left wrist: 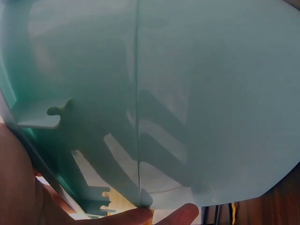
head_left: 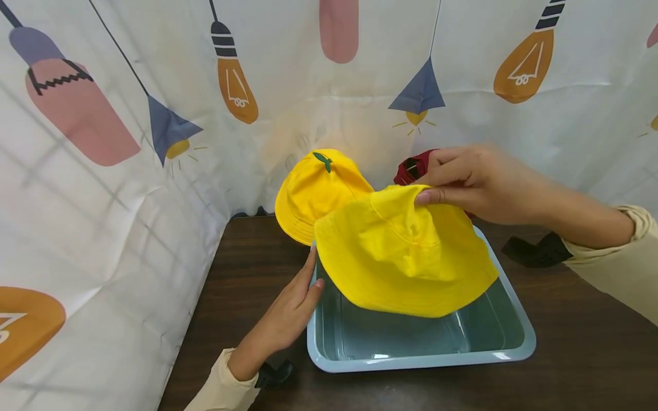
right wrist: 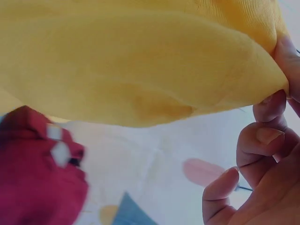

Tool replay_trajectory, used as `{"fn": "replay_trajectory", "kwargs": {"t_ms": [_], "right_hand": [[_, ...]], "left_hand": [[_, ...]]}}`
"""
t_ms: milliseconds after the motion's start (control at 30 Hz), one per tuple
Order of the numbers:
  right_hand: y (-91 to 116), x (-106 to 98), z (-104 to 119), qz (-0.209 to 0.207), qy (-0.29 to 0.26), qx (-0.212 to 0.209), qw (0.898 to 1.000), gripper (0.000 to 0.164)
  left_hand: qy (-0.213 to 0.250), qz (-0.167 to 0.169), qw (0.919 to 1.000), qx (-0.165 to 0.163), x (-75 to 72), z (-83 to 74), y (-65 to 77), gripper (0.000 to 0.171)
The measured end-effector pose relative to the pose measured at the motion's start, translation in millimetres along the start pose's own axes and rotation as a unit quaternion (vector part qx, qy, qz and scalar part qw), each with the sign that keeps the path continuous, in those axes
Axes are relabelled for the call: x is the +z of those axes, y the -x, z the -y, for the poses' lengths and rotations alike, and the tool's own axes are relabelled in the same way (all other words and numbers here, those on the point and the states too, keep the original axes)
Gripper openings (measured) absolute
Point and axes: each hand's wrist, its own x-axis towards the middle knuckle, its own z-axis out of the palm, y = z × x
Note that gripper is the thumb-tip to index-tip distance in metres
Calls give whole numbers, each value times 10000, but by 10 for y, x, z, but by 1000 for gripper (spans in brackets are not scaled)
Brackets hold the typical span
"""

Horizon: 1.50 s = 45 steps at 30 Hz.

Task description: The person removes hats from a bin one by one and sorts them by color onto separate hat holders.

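A yellow bucket hat [head_left: 406,257] hangs tilted over the light blue plastic basin [head_left: 421,363], covering its far part. My right hand [head_left: 475,180] pinches the hat's upper edge between thumb and fingers; the right wrist view shows the pinched yellow cloth [right wrist: 140,70] close up. My left hand [head_left: 290,311] rests along the basin's left side, fingers straight against the outer wall and thumb at the rim. From the left wrist, the basin's outer wall [left wrist: 211,93] fills most of the picture. Behind the basin's left corner is another yellow hat [head_left: 321,191] with a green sprout on top.
A dark red cloth item [head_left: 411,168] lies behind my right hand, mostly hidden; its red fabric [right wrist: 37,173] appears in the right wrist view. A white curtain [head_left: 308,85] printed with lamps hangs behind the dark wooden table [head_left: 226,285].
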Motion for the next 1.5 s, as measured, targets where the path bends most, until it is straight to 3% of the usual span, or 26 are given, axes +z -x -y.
{"fn": "replay_trajectory", "kwargs": {"t_ms": [233, 400, 600, 900, 1200, 1333, 1500], "right_hand": [[-378, -228, 38, -250, 615, 370, 9971, 10], [-637, -250, 7, -301, 589, 750, 9950, 17], [-960, -208, -128, -295, 675, 1007, 9922, 25], [-1406, -17, -333, -449, 556, 1047, 9919, 32], [-1683, -5, -395, -949, 898, 1052, 9858, 33], [-1748, 29, -413, -921, 841, 1046, 9867, 32], [-1767, 229, -521, -692, 646, 1094, 9895, 31]], "left_hand": [[-83, -49, 10000, -19, -15, 14, 7, 70], [-49, -71, 9999, 65, -24, 26, 26, 69], [6, -16, 10000, 93, -19, 30, 42, 69], [151, 19, 9998, 101, -18, 37, 53, 68], [222, 35, 9997, 105, -14, 24, 58, 68], [223, 18, 9997, 61, -13, 16, 56, 68], [244, 29, 9997, 79, -12, 15, 51, 68]]}}
